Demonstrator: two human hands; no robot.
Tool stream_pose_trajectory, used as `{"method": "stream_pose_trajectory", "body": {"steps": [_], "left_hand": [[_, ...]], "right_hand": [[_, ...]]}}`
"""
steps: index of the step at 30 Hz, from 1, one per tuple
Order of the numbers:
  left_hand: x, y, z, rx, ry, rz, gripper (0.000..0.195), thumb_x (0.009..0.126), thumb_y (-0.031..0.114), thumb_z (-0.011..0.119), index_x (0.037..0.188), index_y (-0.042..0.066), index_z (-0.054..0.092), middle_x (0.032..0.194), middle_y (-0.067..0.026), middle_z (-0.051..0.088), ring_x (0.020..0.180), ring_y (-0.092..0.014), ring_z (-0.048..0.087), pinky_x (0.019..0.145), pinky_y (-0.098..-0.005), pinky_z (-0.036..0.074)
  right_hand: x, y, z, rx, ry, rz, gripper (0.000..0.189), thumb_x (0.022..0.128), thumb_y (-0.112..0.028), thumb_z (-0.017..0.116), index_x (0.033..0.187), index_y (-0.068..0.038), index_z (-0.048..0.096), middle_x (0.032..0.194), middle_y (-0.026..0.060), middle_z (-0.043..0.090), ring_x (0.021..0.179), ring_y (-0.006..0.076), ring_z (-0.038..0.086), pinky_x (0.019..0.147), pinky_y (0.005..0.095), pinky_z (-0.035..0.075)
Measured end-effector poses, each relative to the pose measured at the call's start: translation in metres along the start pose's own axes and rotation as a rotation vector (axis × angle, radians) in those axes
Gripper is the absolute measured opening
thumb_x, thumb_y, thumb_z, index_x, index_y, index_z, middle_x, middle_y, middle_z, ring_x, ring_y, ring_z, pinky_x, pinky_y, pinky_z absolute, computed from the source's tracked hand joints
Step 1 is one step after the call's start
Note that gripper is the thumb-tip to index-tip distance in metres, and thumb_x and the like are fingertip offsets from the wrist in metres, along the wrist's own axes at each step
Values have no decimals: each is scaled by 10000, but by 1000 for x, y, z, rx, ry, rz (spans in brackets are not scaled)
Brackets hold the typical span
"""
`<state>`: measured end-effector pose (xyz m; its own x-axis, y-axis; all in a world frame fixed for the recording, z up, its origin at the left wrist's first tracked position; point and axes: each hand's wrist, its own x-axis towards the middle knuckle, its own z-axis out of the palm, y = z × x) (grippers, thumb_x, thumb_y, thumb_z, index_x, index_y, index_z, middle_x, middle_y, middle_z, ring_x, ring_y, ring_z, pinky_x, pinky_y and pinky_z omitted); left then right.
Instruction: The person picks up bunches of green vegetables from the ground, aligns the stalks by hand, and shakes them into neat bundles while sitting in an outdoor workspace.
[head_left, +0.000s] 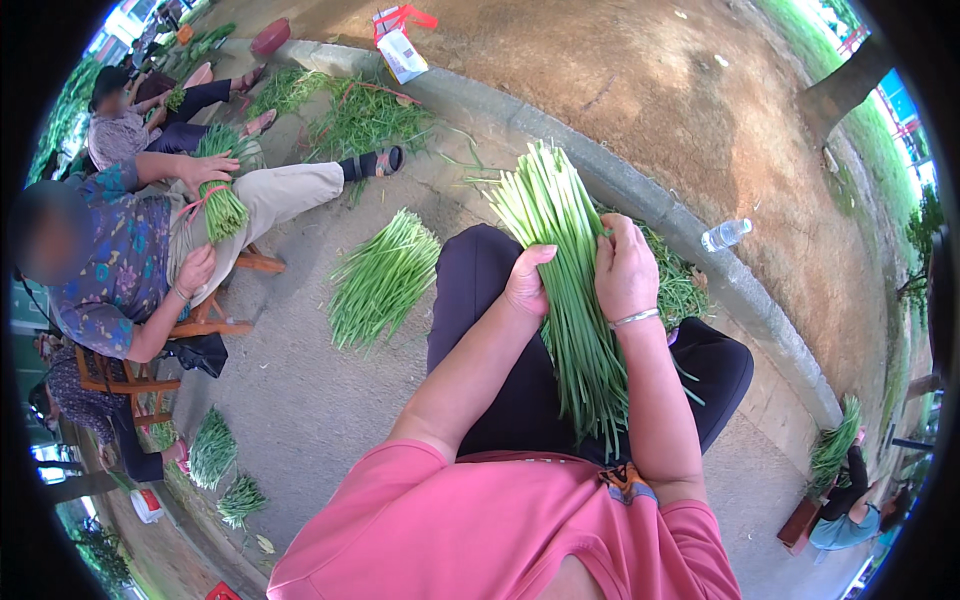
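Observation:
A thick bundle of garlic chives (577, 315) lies over my lap, its pale cut ends fanned out away from me and its dark leaf tips towards my body. My left hand (531, 281) holds the bundle from its left side, thumb on top and the other fingers hidden beneath. At the bundle's right edge, my right hand (627, 264) has its fingertips pinched together on a bit of green leaf. A silver bracelet (634, 319) circles my right wrist. Left of my knee, a pile of garlic chives (386, 281) lies on the pavement.
A concrete kerb (517, 112) curves ahead, with a plastic bottle (726, 235) on it. Loose green leaves (679, 277) lie beyond my right knee. To my left, a seated person (120, 240) holds a tied chive bundle (223, 202). A white bag (403, 56) stands by the kerb.

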<state>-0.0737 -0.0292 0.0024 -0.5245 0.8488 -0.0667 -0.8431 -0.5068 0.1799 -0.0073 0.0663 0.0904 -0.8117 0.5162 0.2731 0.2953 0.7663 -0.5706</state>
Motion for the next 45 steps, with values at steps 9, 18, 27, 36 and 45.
{"method": "stream_pose_trajectory", "body": {"steps": [9, 18, 27, 36, 45], "left_hand": [[-1, -2, -3, -47, 7, -68, 501, 690, 172, 580, 1149, -10, 495, 1058, -133, 590, 962, -255, 578, 891, -382, 450], [2, -7, -1, 20, 1, -113, 484, 696, 144, 584, 1145, -13, 498, 1060, -132, 588, 968, -241, 573, 903, -363, 440], [-5, -12, 3, 148, 153, -160, 511, 657, 218, 602, 1106, -13, 524, 1011, -145, 609, 886, -259, 604, 847, -371, 483], [-8, -20, 14, 52, 77, -237, 606, 642, 336, 596, 1142, 7, 499, 999, -161, 597, 876, -303, 593, 813, -420, 486], [-11, -37, 12, -44, -46, -359, 772, 605, 375, 647, 1255, 44, 397, 1054, -176, 545, 959, -338, 557, 830, -443, 472]], "right_hand": [[-16, 7, -8, -117, 20, -234, 304, 805, -172, 571, 1072, -28, 586, 958, 110, 545, 902, 277, 487, 777, 373, 392], [-30, 4, -14, -285, 60, -281, 326, 772, -187, 597, 1046, -10, 584, 1044, 121, 475, 976, 295, 439, 844, 405, 332], [-30, 4, -25, -238, -80, -306, 267, 743, -118, 600, 943, 50, 548, 1016, 132, 467, 943, 304, 460, 824, 389, 376], [2, 33, -34, 159, -122, -232, 164, 830, -129, 573, 811, 31, 604, 909, 146, 578, 767, 298, 579, 668, 348, 474], [81, 68, 17, 641, -218, -38, 397, 875, -317, 526, 1134, -19, 565, 1132, 83, 558, 955, 165, 554, 869, 286, 409]]}}
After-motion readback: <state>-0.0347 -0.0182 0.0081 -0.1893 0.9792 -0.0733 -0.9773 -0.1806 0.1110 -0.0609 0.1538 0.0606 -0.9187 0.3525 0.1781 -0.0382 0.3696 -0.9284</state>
